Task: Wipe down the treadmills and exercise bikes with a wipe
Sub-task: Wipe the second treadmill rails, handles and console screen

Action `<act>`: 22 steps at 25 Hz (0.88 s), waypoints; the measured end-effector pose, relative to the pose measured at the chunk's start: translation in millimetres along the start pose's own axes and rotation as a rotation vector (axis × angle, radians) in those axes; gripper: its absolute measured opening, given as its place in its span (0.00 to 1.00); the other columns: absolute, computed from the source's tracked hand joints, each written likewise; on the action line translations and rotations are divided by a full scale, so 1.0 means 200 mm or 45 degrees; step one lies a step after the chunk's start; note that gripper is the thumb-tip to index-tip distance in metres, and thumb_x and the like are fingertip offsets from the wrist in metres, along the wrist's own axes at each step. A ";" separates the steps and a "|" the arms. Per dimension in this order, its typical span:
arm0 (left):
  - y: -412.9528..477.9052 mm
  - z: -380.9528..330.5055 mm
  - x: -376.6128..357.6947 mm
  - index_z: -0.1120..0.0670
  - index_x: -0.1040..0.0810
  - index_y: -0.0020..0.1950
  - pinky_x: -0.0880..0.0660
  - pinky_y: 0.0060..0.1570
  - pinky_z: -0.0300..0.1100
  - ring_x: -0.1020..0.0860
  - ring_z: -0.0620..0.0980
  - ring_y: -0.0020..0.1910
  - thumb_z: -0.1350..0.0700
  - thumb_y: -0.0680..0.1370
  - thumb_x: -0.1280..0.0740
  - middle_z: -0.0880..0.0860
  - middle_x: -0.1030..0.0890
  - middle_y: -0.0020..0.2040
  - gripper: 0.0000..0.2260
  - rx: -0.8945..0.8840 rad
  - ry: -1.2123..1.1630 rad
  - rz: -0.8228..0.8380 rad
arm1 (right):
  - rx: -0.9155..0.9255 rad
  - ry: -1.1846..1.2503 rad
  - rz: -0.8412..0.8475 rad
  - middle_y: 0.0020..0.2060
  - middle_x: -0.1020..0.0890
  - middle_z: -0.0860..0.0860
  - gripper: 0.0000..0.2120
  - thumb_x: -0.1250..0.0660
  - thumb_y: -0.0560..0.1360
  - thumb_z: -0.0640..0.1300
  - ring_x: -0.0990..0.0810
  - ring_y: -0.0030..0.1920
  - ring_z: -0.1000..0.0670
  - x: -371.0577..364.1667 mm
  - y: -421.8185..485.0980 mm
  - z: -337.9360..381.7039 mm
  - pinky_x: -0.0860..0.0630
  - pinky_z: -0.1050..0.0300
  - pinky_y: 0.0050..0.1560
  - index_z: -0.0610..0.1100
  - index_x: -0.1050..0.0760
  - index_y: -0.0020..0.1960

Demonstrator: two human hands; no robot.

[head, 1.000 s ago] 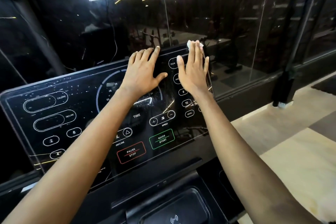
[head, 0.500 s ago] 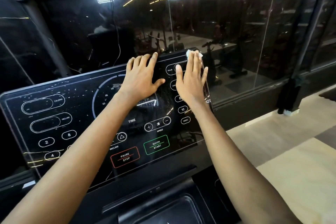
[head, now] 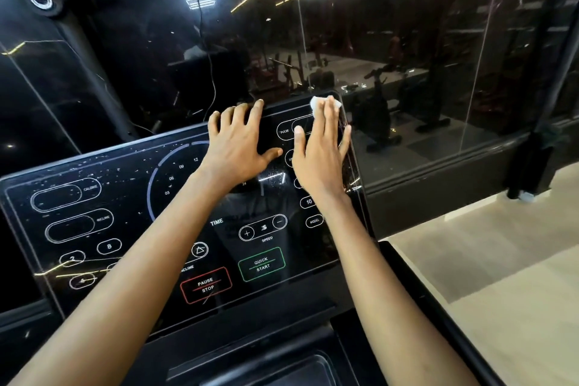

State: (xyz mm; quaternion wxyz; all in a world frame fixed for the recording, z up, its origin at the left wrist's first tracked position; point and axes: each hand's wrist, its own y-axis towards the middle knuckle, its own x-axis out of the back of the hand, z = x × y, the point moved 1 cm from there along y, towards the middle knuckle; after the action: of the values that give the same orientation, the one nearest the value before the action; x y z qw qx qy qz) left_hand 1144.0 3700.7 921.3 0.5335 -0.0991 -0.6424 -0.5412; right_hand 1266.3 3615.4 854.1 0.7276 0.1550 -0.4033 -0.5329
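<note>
A person's right hand presses a white wipe under straight fingers at the top right corner of a treadmill console (its left side flecked with droplets). The left hand rests just beside it, fingers spread, holding nothing.

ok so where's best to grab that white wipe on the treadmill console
Pinch the crumpled white wipe by the bunched edge showing past the fingers of the right hand, coming from the glossy black console's top right corner. The rest lies pressed flat under the hand, so only that edge offers a hold.
</note>
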 end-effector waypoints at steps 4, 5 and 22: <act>-0.02 -0.01 -0.02 0.54 0.47 0.82 0.53 0.76 0.62 0.43 0.61 0.77 0.34 0.74 0.32 0.59 0.39 0.77 0.45 0.045 -0.015 -0.022 | -0.046 -0.042 -0.025 0.81 0.53 0.49 0.30 0.49 0.84 0.52 0.59 0.80 0.53 0.01 -0.12 -0.09 0.59 0.39 0.79 0.45 0.55 0.82; -0.03 -0.02 -0.03 0.54 0.48 0.82 0.54 0.76 0.62 0.44 0.61 0.78 0.33 0.74 0.33 0.59 0.39 0.78 0.46 0.054 -0.008 -0.024 | -0.084 -0.040 -0.025 0.81 0.54 0.50 0.31 0.49 0.85 0.53 0.60 0.80 0.53 0.01 -0.21 -0.12 0.58 0.38 0.79 0.45 0.57 0.82; -0.04 0.00 -0.08 0.58 0.46 0.81 0.54 0.77 0.59 0.45 0.60 0.79 0.31 0.74 0.34 0.60 0.40 0.79 0.46 -0.083 -0.077 -0.150 | -0.331 -0.172 0.031 0.81 0.59 0.49 0.33 0.53 0.84 0.58 0.64 0.79 0.52 -0.03 -0.64 -0.28 0.57 0.37 0.78 0.45 0.62 0.81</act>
State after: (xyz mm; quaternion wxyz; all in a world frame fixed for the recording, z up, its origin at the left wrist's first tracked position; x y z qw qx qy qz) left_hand 1144.0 3705.0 904.2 0.4776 -0.0945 -0.6448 -0.5892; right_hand 1223.7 3560.3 732.3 0.7191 0.0182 -0.3810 -0.5809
